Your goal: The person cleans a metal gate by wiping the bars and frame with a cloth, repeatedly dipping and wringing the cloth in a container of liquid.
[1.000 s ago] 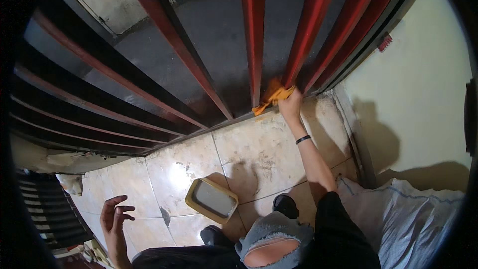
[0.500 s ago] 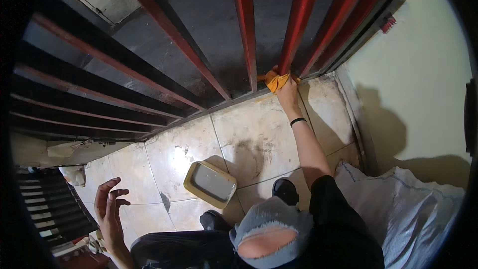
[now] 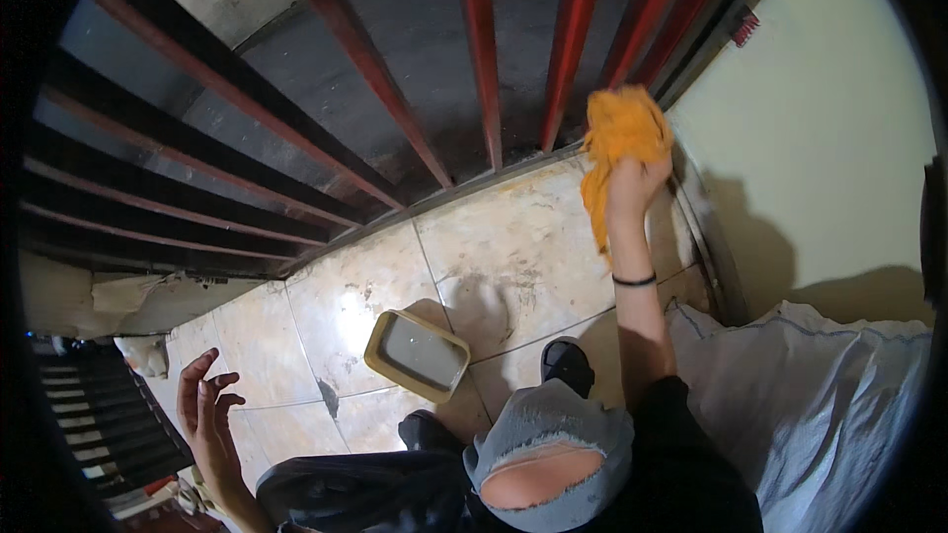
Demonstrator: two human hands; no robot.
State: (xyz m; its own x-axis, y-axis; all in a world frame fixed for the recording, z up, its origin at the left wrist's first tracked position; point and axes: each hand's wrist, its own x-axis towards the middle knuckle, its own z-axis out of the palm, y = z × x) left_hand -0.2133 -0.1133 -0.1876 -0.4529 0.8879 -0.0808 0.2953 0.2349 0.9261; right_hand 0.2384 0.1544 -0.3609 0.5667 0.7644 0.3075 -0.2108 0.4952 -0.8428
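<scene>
An orange cloth is bunched in my right hand, its loose end hanging down beside the wrist. That hand is raised in front of the red metal bars, near the right end of the gate; the cloth hides the lower part of one bar. On the left, my left hand is held above the tiles with nothing in it, its fingers apart and slightly curled. Between my hands, a yellowish rectangular basin with cloudy grey liquid in it stands on the floor by my feet.
A white woven sack lies against the pale wall at the right. Dark smudges mark the tiled floor. At the lower left stands a dark slatted rack. Beyond the bars is a dark floor.
My right hand has lifted the cloth off the foot of a red bar and moved to the right and up. My left hand has barely shifted. The view has tilted slightly.
</scene>
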